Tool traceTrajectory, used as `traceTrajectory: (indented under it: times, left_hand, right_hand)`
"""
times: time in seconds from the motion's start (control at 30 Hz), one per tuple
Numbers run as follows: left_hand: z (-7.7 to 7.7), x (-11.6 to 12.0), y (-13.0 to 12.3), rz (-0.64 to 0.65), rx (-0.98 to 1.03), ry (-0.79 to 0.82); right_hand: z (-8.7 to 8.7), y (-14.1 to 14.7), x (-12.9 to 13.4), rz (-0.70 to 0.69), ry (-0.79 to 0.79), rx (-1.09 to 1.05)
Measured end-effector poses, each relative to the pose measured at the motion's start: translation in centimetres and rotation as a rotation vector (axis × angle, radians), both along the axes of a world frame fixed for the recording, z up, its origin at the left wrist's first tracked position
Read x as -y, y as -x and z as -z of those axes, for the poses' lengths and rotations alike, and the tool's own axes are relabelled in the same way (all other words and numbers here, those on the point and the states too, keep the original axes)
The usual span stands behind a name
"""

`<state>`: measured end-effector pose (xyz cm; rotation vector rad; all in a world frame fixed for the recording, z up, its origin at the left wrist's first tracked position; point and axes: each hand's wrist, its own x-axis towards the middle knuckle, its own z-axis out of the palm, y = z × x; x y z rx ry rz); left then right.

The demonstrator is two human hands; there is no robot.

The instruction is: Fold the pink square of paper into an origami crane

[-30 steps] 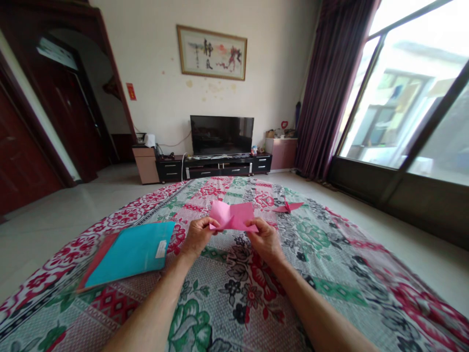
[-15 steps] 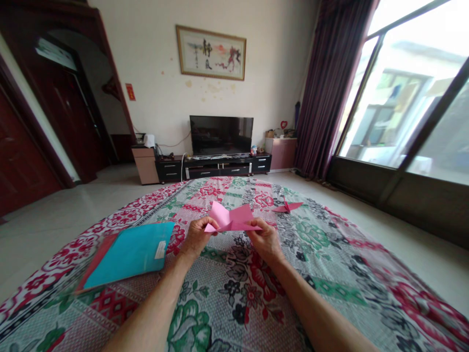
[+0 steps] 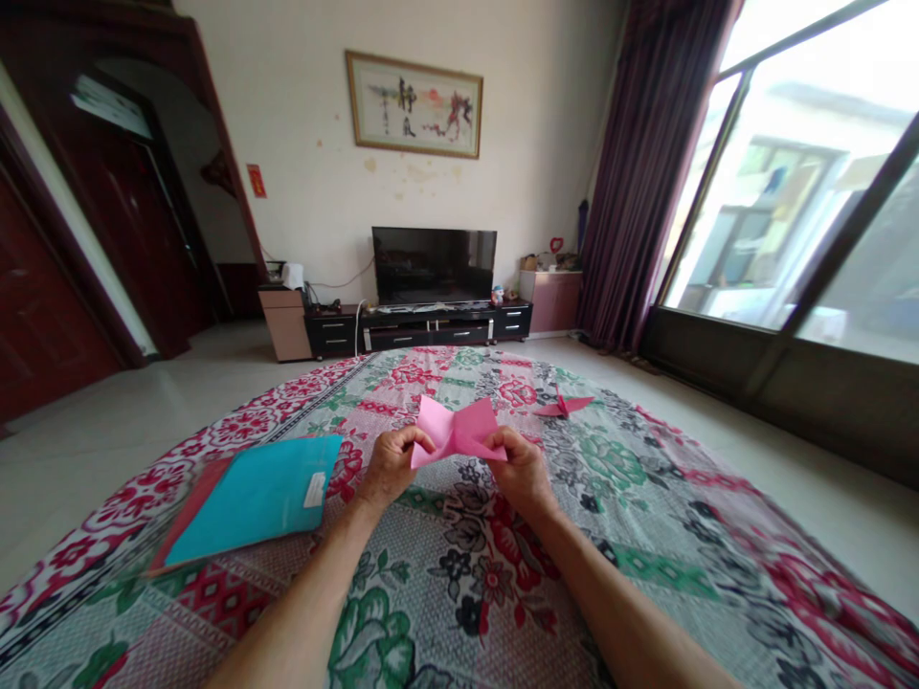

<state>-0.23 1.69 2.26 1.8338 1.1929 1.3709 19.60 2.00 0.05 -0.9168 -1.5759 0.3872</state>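
A creased sheet of pink paper (image 3: 454, 426) is held up between my two hands, above the patterned tablecloth. My left hand (image 3: 392, 464) pinches its left side, thumb over the paper. On the opposite side, my right hand (image 3: 518, 467) grips the right edge between thumb and fingers. The paper bends along its folds, with two corners standing up at the back and the middle sunk in. Beyond my right hand lies a folded pink paper crane (image 3: 564, 407) with its wings spread, touched by neither hand.
Left of my left arm lies a clear packet of blue and red paper (image 3: 251, 498) with a white label. The flowered cloth (image 3: 617, 574) covers the round table. Further back stand a television (image 3: 435, 266) and a low black cabinet (image 3: 402, 330).
The pink paper's sides have come closer together and its front corners now point lower. My left hand has shifted slightly to the right, its thumb further onto the paper.
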Motion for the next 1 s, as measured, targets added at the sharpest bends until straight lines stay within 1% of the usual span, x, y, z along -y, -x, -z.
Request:
traceTrajectory:
  times: [0.17,0.33,0.47,0.6,0.73,0.87,1.0]
  left_hand:
    - [0.3,-0.1,-0.1,-0.050,-0.023,-0.037]
    - [0.4,-0.1,-0.3,-0.115,-0.013,-0.075]
    - [0.6,-0.3,-0.5,-0.065,0.021,-0.096]
    - [0.7,-0.4,-0.8,-0.050,0.090,-0.024]
    - [0.4,-0.2,-0.8,-0.044,0.109,0.065]
    - [0.0,0.0,-0.7,-0.024,0.163,0.116]
    - [-0.3,0.2,-0.9,0.001,0.245,0.166]
  right_hand:
    - [-0.7,0.1,0.7,0.022,-0.067,0.113]
    - [-1.3,0.3,1.4,0.004,-0.080,0.160]
    - [-1.6,0.5,1.8,-0.044,-0.075,0.166]
    - [-1.5,0.5,1.8,-0.090,0.010,0.105]
    - [-0.8,0.5,1.2,-0.131,0.156,-0.078]
    - [-0.2,0.6,0.7,-0.210,0.271,-0.234]
    - [-0.4,0.7,0.6,-0.227,0.336,-0.300]
